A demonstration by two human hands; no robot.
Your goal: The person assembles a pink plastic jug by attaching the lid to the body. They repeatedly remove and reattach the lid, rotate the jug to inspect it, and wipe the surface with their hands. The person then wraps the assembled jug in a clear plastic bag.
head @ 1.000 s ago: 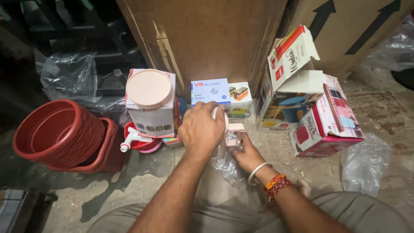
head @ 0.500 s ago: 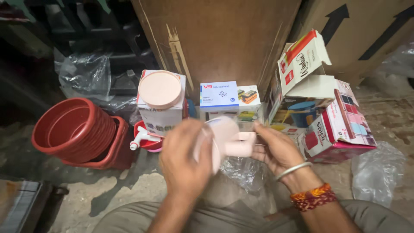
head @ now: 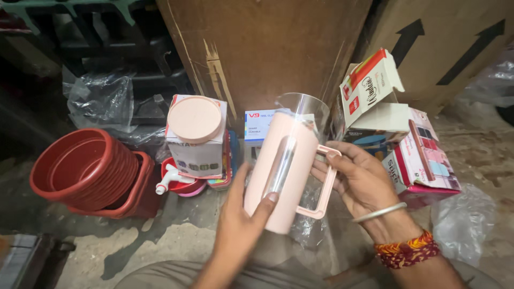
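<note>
Both hands hold a pale pink plastic jug with a clear window strip and a clear rim [head: 286, 160], raised in the middle of the view and tilted a little to the right. The left hand [head: 241, 219] cups the jug's lower body from the near side, thumb up along the left wall and a fingertip pressed against the clear strip. The right hand [head: 361, 184] is closed on the jug's pink loop handle [head: 324, 184], fingers wrapped over the upper bar; a metal bangle and a red and orange thread band sit on that wrist.

On the floor beyond the jug, a white carton topped by a round pale pink lid [head: 195, 136] stands to the left. Just beside its base lies a red round container with a white tap [head: 176, 182]. Farther left is a stack of dark red round plastic tubs [head: 88, 171]. A small blue and white box [head: 259, 126] shows behind the jug. To the right stand opened red, white and pink printed cartons [head: 407, 144], and a crumpled clear plastic bag [head: 463, 219] lies near them. Large brown cardboard boxes [head: 267, 48] rise at the far side.
</note>
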